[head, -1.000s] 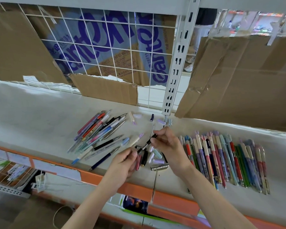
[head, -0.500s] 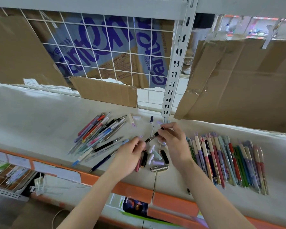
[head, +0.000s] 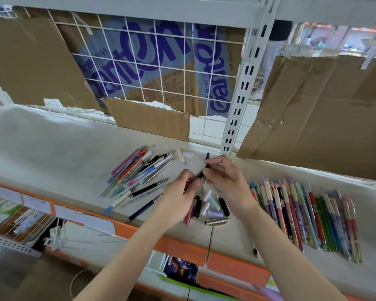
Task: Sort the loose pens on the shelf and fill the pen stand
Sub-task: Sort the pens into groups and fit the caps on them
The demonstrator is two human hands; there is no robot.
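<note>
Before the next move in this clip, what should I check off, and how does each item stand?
1. Both hands on one pen: ok. Left hand and right hand pinch a dark pen above the shelf.
2. Pen whole and capped: cannot tell, fingers cover it.
3. Sorted row undisturbed: ok. Row lies side by side at right.
4. Loose pile away from the edge: ok. Pile lies at left.
5. Small parts safe: not ok. Caps lie scattered under the hands, near the front edge.
6. Pen stand ready: cannot tell, none in view.
</note>
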